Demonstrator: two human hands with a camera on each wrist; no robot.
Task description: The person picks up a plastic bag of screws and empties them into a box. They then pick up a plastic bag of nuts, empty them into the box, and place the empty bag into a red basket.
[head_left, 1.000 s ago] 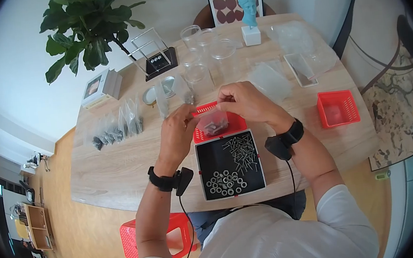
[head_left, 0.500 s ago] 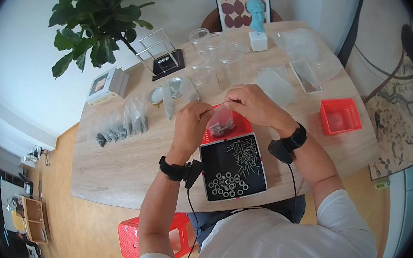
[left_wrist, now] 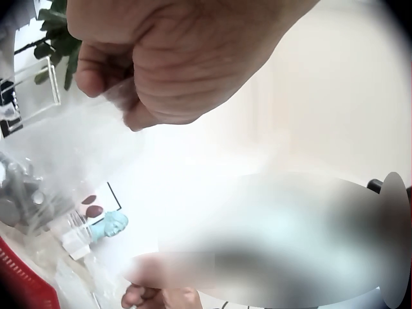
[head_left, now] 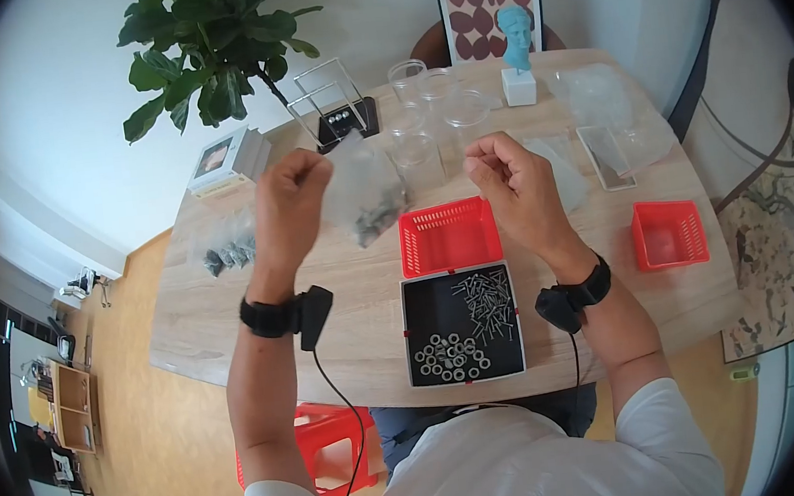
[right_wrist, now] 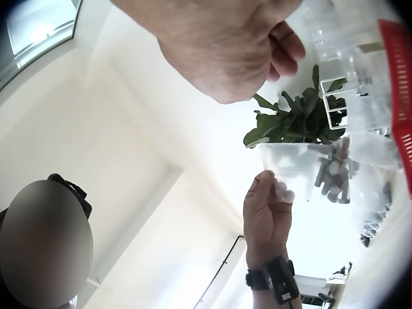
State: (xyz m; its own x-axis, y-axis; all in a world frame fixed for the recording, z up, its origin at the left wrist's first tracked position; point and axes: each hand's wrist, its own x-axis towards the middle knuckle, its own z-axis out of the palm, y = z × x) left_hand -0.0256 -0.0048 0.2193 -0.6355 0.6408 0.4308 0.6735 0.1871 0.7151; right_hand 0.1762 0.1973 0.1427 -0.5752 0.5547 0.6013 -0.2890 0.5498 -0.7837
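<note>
My left hand (head_left: 288,211) pinches the top edge of a clear plastic zip bag (head_left: 362,180) that hangs tilted over the table. Grey metal hardware (right_wrist: 336,172) is gathered at the bag's far end. To the right, my right hand (head_left: 517,184) is raised with loosely curled fingers and nothing in them. Between and below the hands stands a red basket (head_left: 453,266), against a black-lined tray (head_left: 437,313). That tray holds a pile of screws (head_left: 484,303) and a group of ring-shaped nuts (head_left: 452,357).
Several filled bags (head_left: 226,255) lie at the table's left. A second red basket (head_left: 672,264) is at the right. Clear jars (head_left: 419,155), a Newton's cradle (head_left: 346,119) and a blue bust (head_left: 516,40) stand at the back. Flat empty bags (head_left: 562,170) lie behind the right hand.
Both hands held the bag over the red basket. The right hand has let go and drawn back to the right; the left hand has carried the bag left and up.
</note>
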